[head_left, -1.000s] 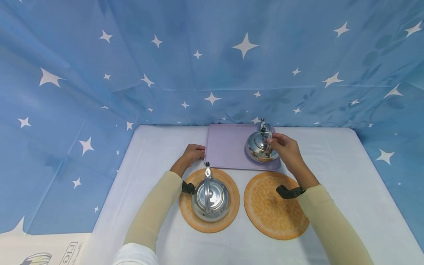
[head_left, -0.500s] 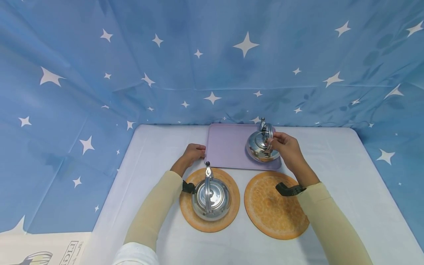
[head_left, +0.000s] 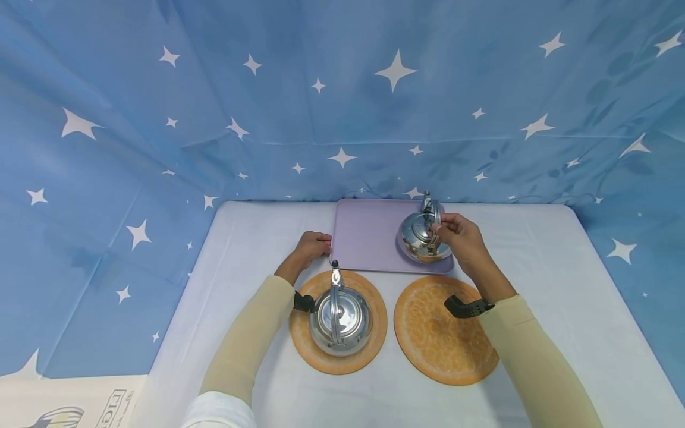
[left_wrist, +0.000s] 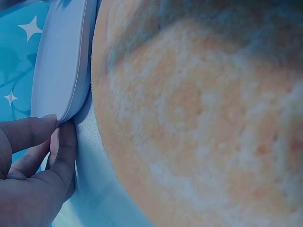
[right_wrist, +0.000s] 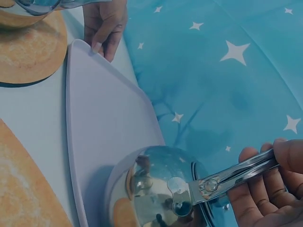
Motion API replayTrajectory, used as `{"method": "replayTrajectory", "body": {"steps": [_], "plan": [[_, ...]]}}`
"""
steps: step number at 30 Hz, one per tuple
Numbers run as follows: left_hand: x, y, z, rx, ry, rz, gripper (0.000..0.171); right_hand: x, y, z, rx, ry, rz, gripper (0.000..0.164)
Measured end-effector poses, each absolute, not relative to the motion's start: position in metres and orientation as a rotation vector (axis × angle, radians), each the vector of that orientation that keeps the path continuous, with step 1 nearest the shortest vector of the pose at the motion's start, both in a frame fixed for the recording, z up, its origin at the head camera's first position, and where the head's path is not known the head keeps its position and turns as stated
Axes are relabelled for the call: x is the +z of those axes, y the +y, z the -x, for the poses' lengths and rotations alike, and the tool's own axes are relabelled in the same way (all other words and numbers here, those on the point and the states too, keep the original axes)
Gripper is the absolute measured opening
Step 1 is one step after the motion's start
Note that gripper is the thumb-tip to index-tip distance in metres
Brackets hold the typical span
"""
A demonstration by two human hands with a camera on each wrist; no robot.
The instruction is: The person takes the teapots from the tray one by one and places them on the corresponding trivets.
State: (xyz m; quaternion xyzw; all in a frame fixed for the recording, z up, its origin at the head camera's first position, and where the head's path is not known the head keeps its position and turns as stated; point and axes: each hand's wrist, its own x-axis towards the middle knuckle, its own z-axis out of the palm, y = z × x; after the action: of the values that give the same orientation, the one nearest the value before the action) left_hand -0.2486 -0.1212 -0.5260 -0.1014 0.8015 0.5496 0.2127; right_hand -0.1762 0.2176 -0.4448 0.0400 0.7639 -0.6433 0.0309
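In the head view, a shiny steel kettle [head_left: 413, 235] stands on the right part of a lilac tray [head_left: 364, 235]. My right hand [head_left: 468, 245] grips its raised handle [right_wrist: 241, 174], thumb on one side and fingers on the other in the right wrist view. Whether the kettle's base touches the tray is unclear. At the tray's left side, my left hand [head_left: 310, 246] pinches the edge, with the thumb [left_wrist: 35, 130] on top and fingers below. A second steel kettle [head_left: 355, 327], spout pointing away, sits on the left round orange mat [head_left: 321, 361].
Another round orange mat [head_left: 439, 339] lies in front of the tray, below my right forearm. The white-covered table [head_left: 546, 285] ends at a blue star-patterned curtain [head_left: 342, 107] behind and on both sides. A printed beige cloth [head_left: 75, 398] shows at lower left.
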Motion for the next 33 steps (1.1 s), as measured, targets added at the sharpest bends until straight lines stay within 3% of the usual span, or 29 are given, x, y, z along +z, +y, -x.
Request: {"method": "replayTrajectory", "body": {"steps": [13,33], "plan": [[-0.524,-0.119,0.248,1.521,2.237,0.284,0.034,-0.430,0.220,0.154,-1.988,2.340,0.023,0.043],[-0.525,-0.120,0.245,1.500,2.293,0.259,0.036,-0.425,0.217,0.081,-1.888,2.298,0.066,0.038]]}}
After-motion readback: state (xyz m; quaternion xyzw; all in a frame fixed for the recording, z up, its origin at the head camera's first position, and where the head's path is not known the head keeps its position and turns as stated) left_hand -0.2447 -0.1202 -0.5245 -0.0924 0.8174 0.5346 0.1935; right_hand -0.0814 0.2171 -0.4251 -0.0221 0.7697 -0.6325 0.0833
